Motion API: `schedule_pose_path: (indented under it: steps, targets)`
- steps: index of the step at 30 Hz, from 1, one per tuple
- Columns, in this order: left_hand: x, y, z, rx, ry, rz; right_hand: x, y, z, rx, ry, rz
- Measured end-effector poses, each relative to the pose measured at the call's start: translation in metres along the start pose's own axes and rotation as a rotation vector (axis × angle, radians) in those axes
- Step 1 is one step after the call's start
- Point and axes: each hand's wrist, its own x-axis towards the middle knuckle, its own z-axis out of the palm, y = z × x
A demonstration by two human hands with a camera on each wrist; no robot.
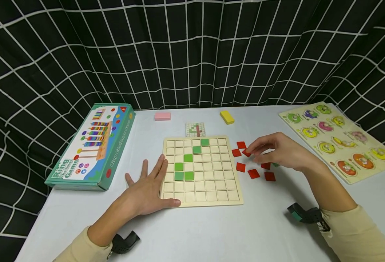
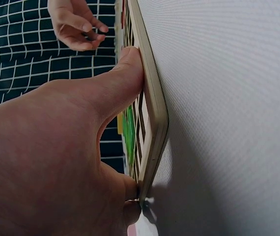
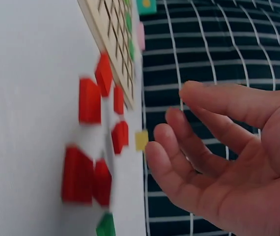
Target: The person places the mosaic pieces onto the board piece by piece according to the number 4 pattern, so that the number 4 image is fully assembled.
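Grid board (image 1: pixel 209 166): centre of the table (image 1: pixel 209 233).
Left hand (image 1: pixel 146 193): fingers spread, unclenched, on the board's left edge; thumb on the near edge, presumably to steady it.
Right hand (image 1: pixel 277 151): fingers loosely bent, grasping nothing.
Red tiles (image 1: pixel 241 167): right of board, apparently for easy reach.

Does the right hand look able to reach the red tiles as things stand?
Yes, most likely: the right hand hovers close above the red tiles, appears to hold nothing, and no other object seems to stand between.
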Motion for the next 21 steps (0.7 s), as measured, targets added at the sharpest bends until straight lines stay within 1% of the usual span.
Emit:
schedule_pose_path:
  steps: [8,16,21]
  targets:
    - [0.000,0.001,0.000,0.006,-0.002,-0.005,-0.002,0.026,-0.023,-0.049,-0.032,0.012]
    - [0.000,0.001,0.001,0.009,-0.003,-0.006,-0.002,0.045,-0.034,-0.055,-0.113,0.038]
    - [0.001,0.001,0.001,0.008,-0.003,-0.007,-0.002,0.051,-0.039,-0.066,-0.126,0.050]
